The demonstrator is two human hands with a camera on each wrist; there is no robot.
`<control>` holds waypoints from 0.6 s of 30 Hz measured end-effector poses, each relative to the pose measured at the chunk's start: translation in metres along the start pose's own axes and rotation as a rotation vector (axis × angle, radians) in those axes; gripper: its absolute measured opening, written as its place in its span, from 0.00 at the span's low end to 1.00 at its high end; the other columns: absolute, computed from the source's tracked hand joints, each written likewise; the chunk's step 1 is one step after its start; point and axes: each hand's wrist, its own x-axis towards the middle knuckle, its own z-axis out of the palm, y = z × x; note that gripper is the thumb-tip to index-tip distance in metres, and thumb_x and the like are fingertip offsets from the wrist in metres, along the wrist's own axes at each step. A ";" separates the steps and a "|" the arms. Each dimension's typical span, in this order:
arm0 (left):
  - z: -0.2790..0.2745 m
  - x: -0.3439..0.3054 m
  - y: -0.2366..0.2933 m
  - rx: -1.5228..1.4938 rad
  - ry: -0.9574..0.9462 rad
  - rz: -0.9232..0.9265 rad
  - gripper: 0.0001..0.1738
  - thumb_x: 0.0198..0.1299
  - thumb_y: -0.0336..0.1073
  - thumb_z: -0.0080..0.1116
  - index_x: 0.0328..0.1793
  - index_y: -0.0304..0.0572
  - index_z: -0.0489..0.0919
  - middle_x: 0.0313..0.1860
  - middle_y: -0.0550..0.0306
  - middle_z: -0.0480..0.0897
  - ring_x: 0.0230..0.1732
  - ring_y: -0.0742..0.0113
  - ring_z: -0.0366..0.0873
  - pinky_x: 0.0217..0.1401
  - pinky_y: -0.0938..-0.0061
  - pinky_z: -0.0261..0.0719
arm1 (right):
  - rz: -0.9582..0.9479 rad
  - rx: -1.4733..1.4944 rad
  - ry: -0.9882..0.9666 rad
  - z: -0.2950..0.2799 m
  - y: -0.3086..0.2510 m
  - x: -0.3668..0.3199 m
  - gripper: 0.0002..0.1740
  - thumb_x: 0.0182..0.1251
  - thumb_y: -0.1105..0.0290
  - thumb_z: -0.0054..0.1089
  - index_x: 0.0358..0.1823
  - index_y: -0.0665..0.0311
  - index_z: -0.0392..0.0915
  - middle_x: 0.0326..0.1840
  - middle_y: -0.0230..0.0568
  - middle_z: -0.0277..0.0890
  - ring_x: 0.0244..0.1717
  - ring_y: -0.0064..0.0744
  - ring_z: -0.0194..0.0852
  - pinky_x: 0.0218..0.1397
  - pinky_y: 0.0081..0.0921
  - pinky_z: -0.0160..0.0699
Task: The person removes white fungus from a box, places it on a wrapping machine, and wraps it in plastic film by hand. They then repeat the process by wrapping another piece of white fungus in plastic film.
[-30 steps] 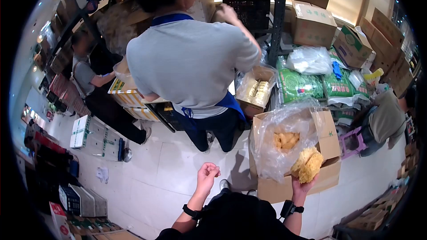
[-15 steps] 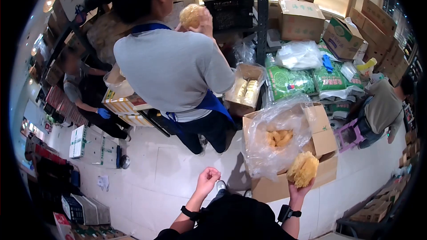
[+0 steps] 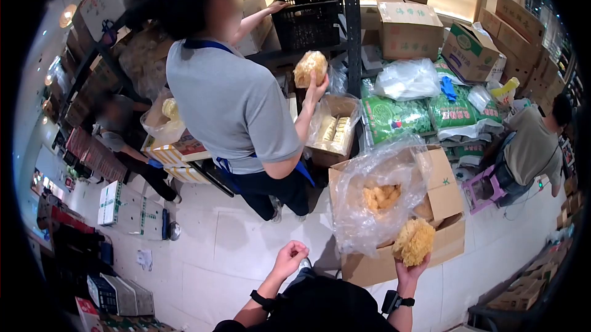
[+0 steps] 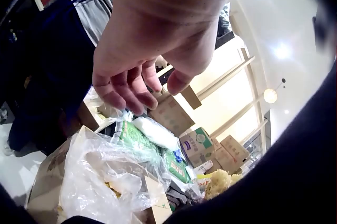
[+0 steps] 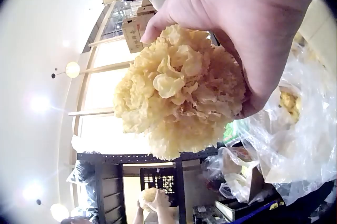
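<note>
My right hand [image 3: 411, 268] is raised palm up and grips a frilly yellow lump [image 3: 414, 241], which looks like dried fungus [image 5: 179, 92]. It is held just over the front right corner of an open cardboard box [image 3: 446, 193]. A clear plastic bag [image 3: 369, 209] lines the box, and more yellow lumps [image 3: 380, 196] lie inside it. My left hand [image 3: 290, 257] hovers over the floor left of the box. Its fingers [image 4: 126, 90] are loosely curled and hold nothing.
A person in a grey shirt and blue apron [image 3: 237, 104] stands close ahead, holding a similar lump [image 3: 309, 67] and reaching to a black crate [image 3: 306, 18] on a metal shelf. Green sacks [image 3: 400, 113] and cartons [image 3: 409, 27] are stacked behind. Someone sits at right [image 3: 532, 147]. Another person crouches at left [image 3: 117, 129].
The person ahead has lowered their lump from head height to chest height and stretched the other arm up to the crate. My hands have barely moved.
</note>
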 end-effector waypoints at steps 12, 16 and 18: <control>0.009 0.007 0.001 0.047 -0.046 0.019 0.06 0.61 0.31 0.59 0.41 0.39 0.74 0.32 0.65 0.78 0.34 0.79 0.74 0.40 0.83 0.72 | 0.016 0.020 0.070 0.002 -0.007 0.005 0.39 0.60 0.40 0.53 0.68 0.51 0.60 0.68 0.37 0.62 0.65 0.42 0.60 0.64 0.46 0.64; 0.003 0.007 -0.007 0.046 -0.049 -0.013 0.06 0.61 0.31 0.59 0.41 0.39 0.74 0.32 0.65 0.79 0.34 0.80 0.74 0.41 0.84 0.71 | 0.036 0.004 0.051 -0.004 -0.002 0.009 0.38 0.60 0.41 0.52 0.68 0.52 0.60 0.68 0.37 0.61 0.65 0.42 0.60 0.65 0.46 0.63; 0.000 0.006 -0.010 0.033 -0.042 -0.011 0.06 0.61 0.31 0.59 0.41 0.39 0.74 0.32 0.66 0.79 0.34 0.80 0.74 0.41 0.84 0.71 | 0.032 0.019 0.081 -0.005 0.001 0.010 0.38 0.61 0.42 0.50 0.68 0.53 0.60 0.69 0.37 0.60 0.67 0.41 0.59 0.66 0.47 0.61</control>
